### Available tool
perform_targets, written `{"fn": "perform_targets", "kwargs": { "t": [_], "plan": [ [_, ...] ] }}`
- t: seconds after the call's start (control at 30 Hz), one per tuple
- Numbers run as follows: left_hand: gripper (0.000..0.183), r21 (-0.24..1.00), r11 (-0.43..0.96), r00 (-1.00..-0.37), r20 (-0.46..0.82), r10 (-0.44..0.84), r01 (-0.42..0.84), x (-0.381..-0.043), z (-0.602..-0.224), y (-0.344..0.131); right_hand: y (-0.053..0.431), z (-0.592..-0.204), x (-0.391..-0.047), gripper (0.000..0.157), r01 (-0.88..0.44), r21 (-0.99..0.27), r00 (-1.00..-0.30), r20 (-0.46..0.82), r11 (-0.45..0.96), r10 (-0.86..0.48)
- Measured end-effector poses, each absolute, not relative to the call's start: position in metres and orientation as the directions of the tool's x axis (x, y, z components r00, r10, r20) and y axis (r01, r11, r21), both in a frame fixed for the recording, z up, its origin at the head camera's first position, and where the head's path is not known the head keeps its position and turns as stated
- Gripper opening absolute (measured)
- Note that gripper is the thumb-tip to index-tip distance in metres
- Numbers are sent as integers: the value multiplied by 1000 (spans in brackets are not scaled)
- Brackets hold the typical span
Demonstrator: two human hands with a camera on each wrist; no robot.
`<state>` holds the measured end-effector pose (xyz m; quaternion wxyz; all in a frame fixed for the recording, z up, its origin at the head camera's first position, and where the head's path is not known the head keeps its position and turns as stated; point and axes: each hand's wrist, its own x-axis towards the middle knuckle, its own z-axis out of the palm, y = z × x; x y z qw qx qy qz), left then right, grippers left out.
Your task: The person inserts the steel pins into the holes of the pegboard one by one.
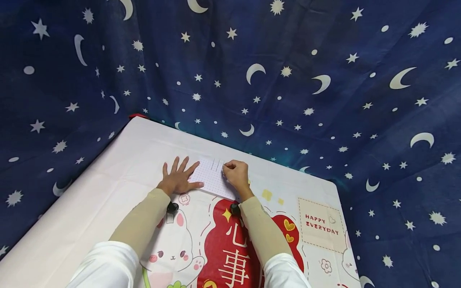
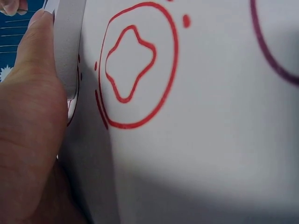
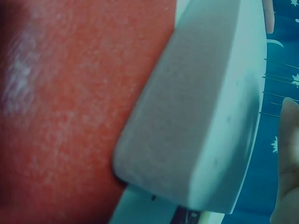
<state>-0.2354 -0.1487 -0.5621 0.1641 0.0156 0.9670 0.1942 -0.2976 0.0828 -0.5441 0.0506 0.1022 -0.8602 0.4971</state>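
A thick white block with a dotted grid on top (image 1: 212, 183) lies on the table. Several thin metal needles (image 3: 280, 79) stand up from its top in a row near the far side. My left hand (image 1: 177, 181) is spread flat at the block's left end, thumb resting on its near edge. Over the far right part of the block, my right hand (image 1: 236, 175) has thumb and forefinger pinched together. At the top corner of the left wrist view, those fingertips (image 2: 14, 5) meet at a thin needle, mostly hidden by the hand.
The table is covered by a white cloth (image 1: 144, 144) with a printed rabbit, red shapes and lettering. Dark blue curtains (image 1: 230, 88) with moons and stars hang behind and beside the table. Black wrist cameras (image 1: 173, 207) sit under both wrists.
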Motion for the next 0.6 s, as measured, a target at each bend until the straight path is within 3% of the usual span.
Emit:
{"fn": "perform_targets", "kwargs": {
  "t": [0.6],
  "plan": [
    [99, 365, 931, -951, -294, 93, -21, -243, -581, -152, 83, -552, -297, 11, -224, -839, -974, 175, 497, -142]
  ]
}}
